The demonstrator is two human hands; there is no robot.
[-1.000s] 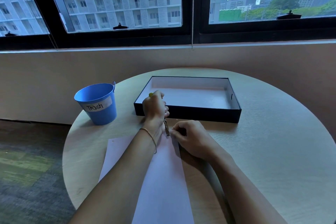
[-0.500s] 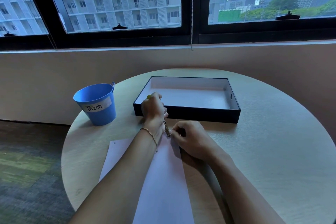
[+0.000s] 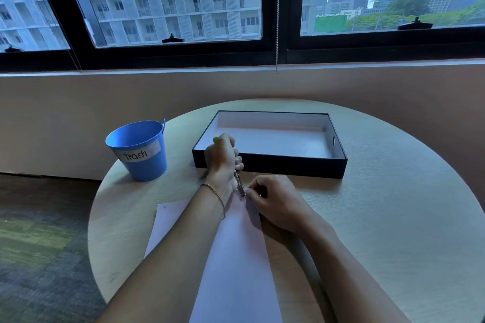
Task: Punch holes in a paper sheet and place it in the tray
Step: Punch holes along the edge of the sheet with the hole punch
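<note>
Head view: nearest, the paper sheet (image 3: pixel 236 257) is seen lying flat on the worktop (image 3: pixel 393 217) beneath both forearms. It is judged light, limp and easily creased, and best taken by an edge or corner. At its far edge the right grip (image 3: pixel 275 202) is closed, its fingertips pinching the sheet just beside the hole punch (image 3: pixel 240 186). The punch is clasped in the left grip (image 3: pixel 221 160), fingers curled round its handles. Beyond stands the tray (image 3: pixel 270 165), the sheet not yet in it, with a blue bucket (image 3: pixel 139 152) to its left.
</note>
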